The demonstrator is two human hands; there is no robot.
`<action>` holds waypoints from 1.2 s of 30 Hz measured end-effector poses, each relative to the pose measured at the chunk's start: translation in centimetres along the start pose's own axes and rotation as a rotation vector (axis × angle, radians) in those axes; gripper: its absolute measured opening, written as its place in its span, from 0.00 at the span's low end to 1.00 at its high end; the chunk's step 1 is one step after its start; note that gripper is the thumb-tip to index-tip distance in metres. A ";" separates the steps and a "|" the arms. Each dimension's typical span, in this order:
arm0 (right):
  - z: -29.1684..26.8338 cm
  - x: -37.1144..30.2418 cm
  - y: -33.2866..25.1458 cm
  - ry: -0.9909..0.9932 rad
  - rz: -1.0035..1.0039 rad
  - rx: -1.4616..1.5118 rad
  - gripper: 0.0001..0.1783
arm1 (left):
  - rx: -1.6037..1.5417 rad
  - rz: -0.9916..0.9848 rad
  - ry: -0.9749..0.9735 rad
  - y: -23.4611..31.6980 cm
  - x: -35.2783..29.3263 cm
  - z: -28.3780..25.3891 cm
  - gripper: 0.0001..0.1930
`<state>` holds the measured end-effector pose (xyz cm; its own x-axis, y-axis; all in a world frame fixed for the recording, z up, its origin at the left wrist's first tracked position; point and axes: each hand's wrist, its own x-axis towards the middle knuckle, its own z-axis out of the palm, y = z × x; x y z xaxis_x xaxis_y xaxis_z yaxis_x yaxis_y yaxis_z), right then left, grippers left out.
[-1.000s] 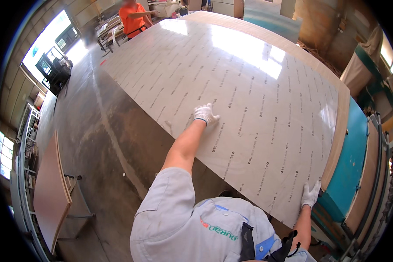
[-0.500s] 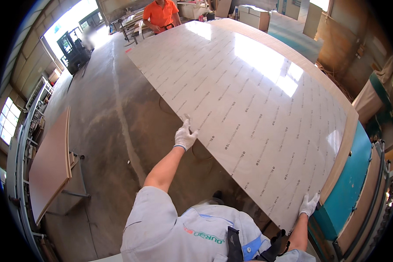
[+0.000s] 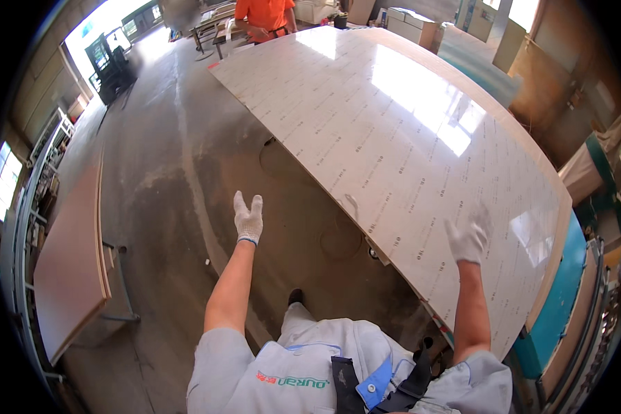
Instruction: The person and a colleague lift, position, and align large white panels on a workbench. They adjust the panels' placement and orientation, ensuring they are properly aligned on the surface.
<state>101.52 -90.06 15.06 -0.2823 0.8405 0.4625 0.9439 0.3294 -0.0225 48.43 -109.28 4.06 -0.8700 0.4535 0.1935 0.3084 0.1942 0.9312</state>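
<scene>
A very large pale glossy sheet [image 3: 407,124] with rows of small printed marks lies flat across a big work surface, reaching from the far end to my right side. My left hand [image 3: 248,219], in a white knit glove, is raised over the concrete floor with fingers straight and apart, holding nothing and clear of the sheet's left edge. My right hand [image 3: 469,238], also gloved, hovers open just above the sheet's near part; I cannot tell whether it touches the surface. Another person in an orange shirt [image 3: 263,14] stands at the sheet's far end.
Bare concrete floor [image 3: 172,179] stretches to my left. A brown board [image 3: 69,269] rests on a stand at the left. A turquoise panel [image 3: 559,310] and stacked boards stand at the right. Racks line the left wall, and crates sit at the far end.
My left hand has let go of the sheet's left edge and now hangs free over the floor. My right hand has left the near right corner and lifted over the sheet.
</scene>
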 end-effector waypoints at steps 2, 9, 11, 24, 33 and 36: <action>-4.9 6.7 -10.7 0.129 -0.236 0.014 0.48 | -0.253 -0.112 0.068 -1.0 5.6 0.2 0.45; -17.0 18.2 -29.4 0.420 -0.602 -0.326 0.30 | -1.432 -0.889 0.008 4.1 25.7 3.3 0.55; -19.2 18.7 -30.8 0.535 -0.649 -0.355 0.30 | -1.366 -0.724 -0.044 6.0 31.2 1.4 0.56; 5.5 -3.1 -12.1 1.303 1.305 0.980 0.36 | -0.114 1.696 -1.016 59.8 0.5 2.3 0.49; -0.9 7.0 -24.2 1.038 0.858 1.662 0.44 | -0.096 2.265 -1.228 64.5 -10.5 2.8 0.45; 0.5 6.8 -26.2 0.926 0.781 1.711 0.46 | 0.274 2.019 -1.193 61.7 0.9 1.2 0.47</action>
<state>74.83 -92.76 18.38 0.6617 0.7356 0.1449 -0.4221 0.5252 -0.7389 67.15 -95.83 61.31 0.9547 0.2429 0.1719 0.2739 -0.9432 -0.1879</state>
